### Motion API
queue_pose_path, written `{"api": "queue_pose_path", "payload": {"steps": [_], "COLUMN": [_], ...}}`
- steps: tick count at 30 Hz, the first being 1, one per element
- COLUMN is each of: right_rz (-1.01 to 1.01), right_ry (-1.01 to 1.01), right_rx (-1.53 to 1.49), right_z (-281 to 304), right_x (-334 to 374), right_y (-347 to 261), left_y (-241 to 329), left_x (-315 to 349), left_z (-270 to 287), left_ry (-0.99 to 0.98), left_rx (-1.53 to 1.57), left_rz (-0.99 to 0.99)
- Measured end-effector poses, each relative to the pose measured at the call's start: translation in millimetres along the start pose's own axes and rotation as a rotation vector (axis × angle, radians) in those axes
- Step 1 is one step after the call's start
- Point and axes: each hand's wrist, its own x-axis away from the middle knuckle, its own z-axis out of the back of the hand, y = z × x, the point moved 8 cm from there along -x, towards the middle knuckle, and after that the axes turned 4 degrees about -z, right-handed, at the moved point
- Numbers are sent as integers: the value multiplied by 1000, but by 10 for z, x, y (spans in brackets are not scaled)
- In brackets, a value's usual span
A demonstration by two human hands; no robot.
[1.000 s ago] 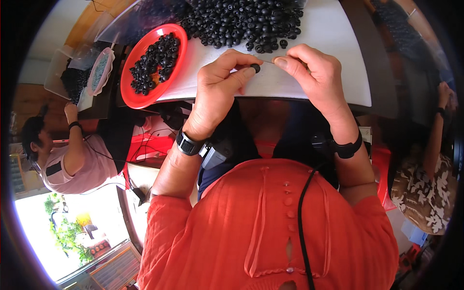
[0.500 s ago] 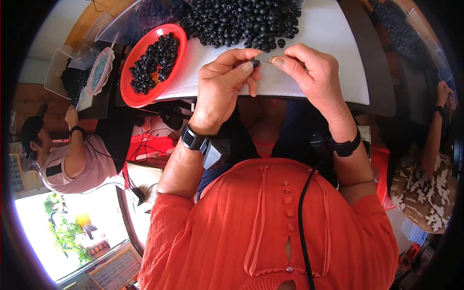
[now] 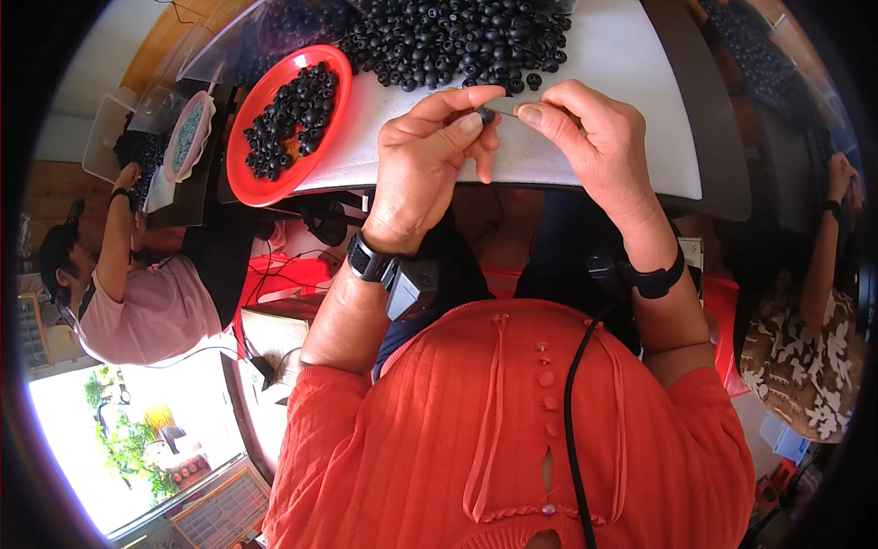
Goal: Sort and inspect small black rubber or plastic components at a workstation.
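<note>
Thumb and fingers of my left hand [image 3: 422,154] pinch a small black round bead-like piece [image 3: 487,116] above the white tabletop [image 3: 631,64]. Facing it, my right hand [image 3: 594,133] holds a thin greyish strip [image 3: 503,105] between thumb and forefinger. The strip reaches toward the black piece; whether they touch is too small to tell. Just beyond both hands lies a heap of similar black pieces [image 3: 448,41], several showing a hole. An oval red plate [image 3: 240,169] left of my left hand carries more of them.
A clear plastic box [image 3: 219,59] stands behind the red plate. Farther left, a co-worker [image 3: 151,302] reaches into black pieces beside a pale scalloped dish [image 3: 206,137] of bluish bits. Another person [image 3: 809,357] sits at the right. A black cable [image 3: 572,412] hangs down my front.
The greyish strip looks broader now, and the black piece has turned slightly in my left fingers. At the left, the co-worker's arm has moved forward toward the black pieces.
</note>
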Motion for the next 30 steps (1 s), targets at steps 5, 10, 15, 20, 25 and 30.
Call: {"api": "queue_pose_path", "payload": {"steps": [5, 10, 15, 20, 25, 30], "right_rz": [10, 11, 11, 16, 29, 28], "right_ry": [17, 16, -6, -18, -9, -13], "right_rx": [2, 4, -11, -38, -42, -49], "right_z": [1, -1, 8, 11, 9, 4], "right_x": [6, 13, 3, 5, 13, 13], "right_y": [-3, 5, -11, -12, 8, 4], "left_y": [-7, -13, 7, 24, 24, 32], "left_x": [0, 7, 23, 31, 44, 35], "left_z": [-1, -5, -28, -38, -63, -47], "left_ry": [-37, -41, -30, -49, -72, -47], "left_rx": [17, 14, -24, -39, -90, -45], "left_rz": [-21, -43, -102, -147, -144, -150]}}
